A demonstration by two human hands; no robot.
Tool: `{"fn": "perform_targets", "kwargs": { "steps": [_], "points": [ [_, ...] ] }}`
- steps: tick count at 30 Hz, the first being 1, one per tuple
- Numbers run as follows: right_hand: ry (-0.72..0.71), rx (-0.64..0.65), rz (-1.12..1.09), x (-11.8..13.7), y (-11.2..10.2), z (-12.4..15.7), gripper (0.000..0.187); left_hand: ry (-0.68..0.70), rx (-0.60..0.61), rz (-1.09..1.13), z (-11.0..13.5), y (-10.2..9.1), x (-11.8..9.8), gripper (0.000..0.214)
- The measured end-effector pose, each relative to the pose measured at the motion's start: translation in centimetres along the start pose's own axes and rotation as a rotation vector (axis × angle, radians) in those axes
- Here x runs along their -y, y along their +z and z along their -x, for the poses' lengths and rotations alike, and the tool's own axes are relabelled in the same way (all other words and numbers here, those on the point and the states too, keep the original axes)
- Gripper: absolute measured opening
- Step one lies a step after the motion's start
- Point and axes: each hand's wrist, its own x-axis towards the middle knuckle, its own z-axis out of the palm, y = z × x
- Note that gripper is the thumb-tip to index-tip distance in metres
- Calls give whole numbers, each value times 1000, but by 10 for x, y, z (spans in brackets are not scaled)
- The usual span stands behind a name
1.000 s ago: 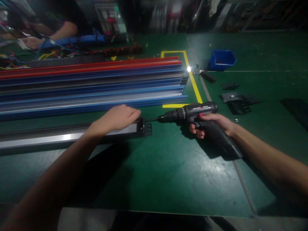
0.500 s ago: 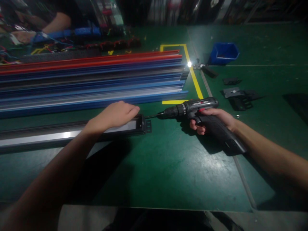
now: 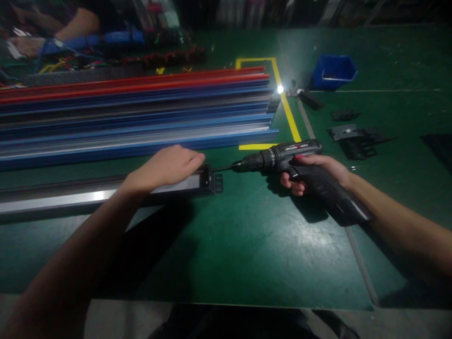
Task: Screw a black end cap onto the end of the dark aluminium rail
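My left hand (image 3: 168,165) lies over the right end of a long black metal rail (image 3: 63,197) on the green table, fingers curled down on it. A black end bracket (image 3: 212,181) closes the rail's right end. My right hand (image 3: 319,172) grips a black cordless drill (image 3: 303,165) held level, pointing left. The drill's bit (image 3: 222,167) touches the top of the end bracket, just past my left fingertips.
A stack of long blue, grey and red rails (image 3: 134,113) lies behind the black rail. Yellow tape (image 3: 287,117) marks the table. A blue bin (image 3: 334,70) and black metal plates (image 3: 353,136) sit at the right. Another person's arm (image 3: 70,26) works among wires at the far left.
The drill and my right hand have edged slightly left toward the end bracket, so the bit now meets it. My left hand has stayed on the rail.
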Motion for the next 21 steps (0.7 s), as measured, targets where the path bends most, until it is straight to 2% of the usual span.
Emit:
{"fn": "perform_targets", "kwargs": {
  "steps": [12, 17, 21],
  "points": [
    [2, -1, 10, 1, -1, 0, 39, -21, 26, 18, 0, -2, -2, 51],
    [16, -42, -15, 2, 0, 0, 38, -31, 17, 0, -1, -2, -2, 54],
    [30, -4, -30, 2, -5, 0, 41, -19, 15, 29, -1, -2, -2, 54]
  ]
}}
